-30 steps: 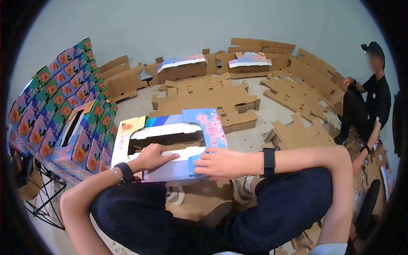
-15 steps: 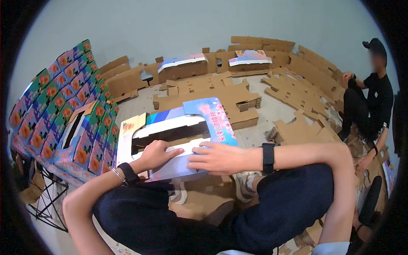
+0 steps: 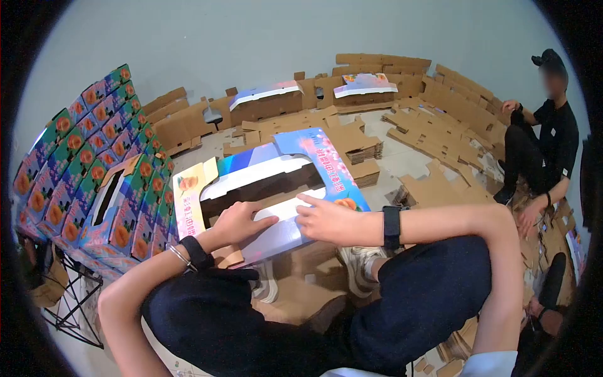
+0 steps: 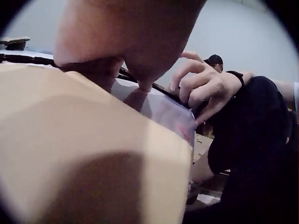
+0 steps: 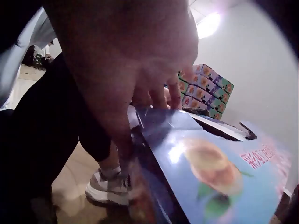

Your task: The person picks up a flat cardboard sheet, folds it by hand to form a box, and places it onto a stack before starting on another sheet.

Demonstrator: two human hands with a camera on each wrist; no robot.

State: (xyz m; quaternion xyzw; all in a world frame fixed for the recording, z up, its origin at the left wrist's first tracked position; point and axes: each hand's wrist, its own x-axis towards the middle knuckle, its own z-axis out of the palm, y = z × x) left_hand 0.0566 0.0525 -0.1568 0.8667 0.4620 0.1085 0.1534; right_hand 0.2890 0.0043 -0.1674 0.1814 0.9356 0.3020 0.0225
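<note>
A printed cardboard box (image 3: 342, 166) with a large oval opening in its top lies across the person's lap, fruit pictures and red lettering on its end panels. My left hand (image 3: 239, 223) grips the near strip beside the opening, thumb on top and fingers reaching over the opening's edge. Farther right, my right hand (image 3: 339, 224) holds the same near edge. The right wrist view shows its fingers on the top and its thumb down the near side of the box (image 5: 212, 163). Close to the left wrist camera stands a plain cream flap (image 4: 84, 149).
Finished boxes (image 3: 81, 169) are stacked on the left above a black folding frame (image 3: 69, 301). Flat cardboard sheets (image 3: 308, 135) lie in piles ahead, others lean along the wall. Another person (image 3: 553, 132) sits at the right.
The box has turned counterclockwise, its right end moving farther away and to the right. Both hands have shifted slightly with it, the right hand's fingers now nearer the opening.
</note>
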